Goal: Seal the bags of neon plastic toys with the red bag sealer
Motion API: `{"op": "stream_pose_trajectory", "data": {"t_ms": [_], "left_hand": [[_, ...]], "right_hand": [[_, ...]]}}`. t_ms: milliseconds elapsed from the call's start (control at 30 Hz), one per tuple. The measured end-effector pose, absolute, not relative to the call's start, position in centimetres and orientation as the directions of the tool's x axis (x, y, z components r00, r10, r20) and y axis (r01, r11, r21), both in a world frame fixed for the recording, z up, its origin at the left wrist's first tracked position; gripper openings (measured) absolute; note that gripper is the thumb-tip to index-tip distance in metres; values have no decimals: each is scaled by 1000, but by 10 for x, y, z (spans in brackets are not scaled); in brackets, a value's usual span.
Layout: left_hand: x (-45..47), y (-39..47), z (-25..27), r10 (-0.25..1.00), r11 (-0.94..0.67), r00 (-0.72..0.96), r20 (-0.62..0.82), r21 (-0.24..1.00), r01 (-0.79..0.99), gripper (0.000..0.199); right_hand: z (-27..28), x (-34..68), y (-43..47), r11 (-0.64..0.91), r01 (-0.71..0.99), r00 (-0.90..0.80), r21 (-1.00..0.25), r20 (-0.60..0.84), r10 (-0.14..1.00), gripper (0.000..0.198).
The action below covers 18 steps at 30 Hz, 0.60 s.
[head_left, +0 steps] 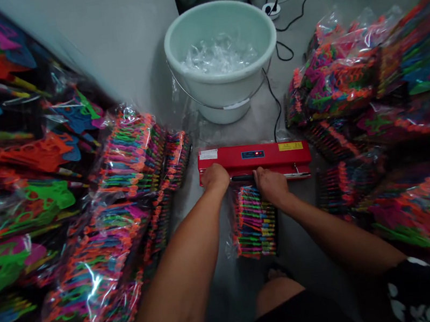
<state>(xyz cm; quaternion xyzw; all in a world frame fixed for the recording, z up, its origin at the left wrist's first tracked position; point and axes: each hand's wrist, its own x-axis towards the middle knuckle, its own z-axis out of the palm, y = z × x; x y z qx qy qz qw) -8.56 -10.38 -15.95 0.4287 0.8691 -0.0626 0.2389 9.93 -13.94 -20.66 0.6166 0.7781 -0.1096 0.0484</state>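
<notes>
A red bag sealer (235,164) lies across the floor in front of me, with a small lit panel and a yellow label on top. My left hand (216,178) is closed at its left front edge; whatever its fingers grip is hidden. With curled fingers, my right hand (272,184) holds the black handle (243,178) along the sealer's front. A clear bag packed with colourful plastic pieces (253,225) lies just below the sealer, between my arms. Its upper end meets the sealer's front edge.
Behind the sealer stands a pale bucket (224,94) holding crumpled clear plastic. Filled bags (128,158) are piled on the left, and more bags (343,70) on the right. A black cord (276,102) runs back toward a power strip (271,9). A pale panel (97,33) rises at the left back.
</notes>
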Motion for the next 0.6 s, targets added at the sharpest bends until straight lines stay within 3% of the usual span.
{"op": "stream_pose_trajectory", "data": {"t_ms": [233,600], "left_hand": [[-79,-114,-162,743,627,-544,-390,119,770,29],[-81,-115,-155,779,552,-484,-398,72,830,29]], "right_hand": [[-205,99,-139,206,970,-230,-127,-220,948,47],[-205,99,-138,203,968,-233,-150,-227,945,48]]}}
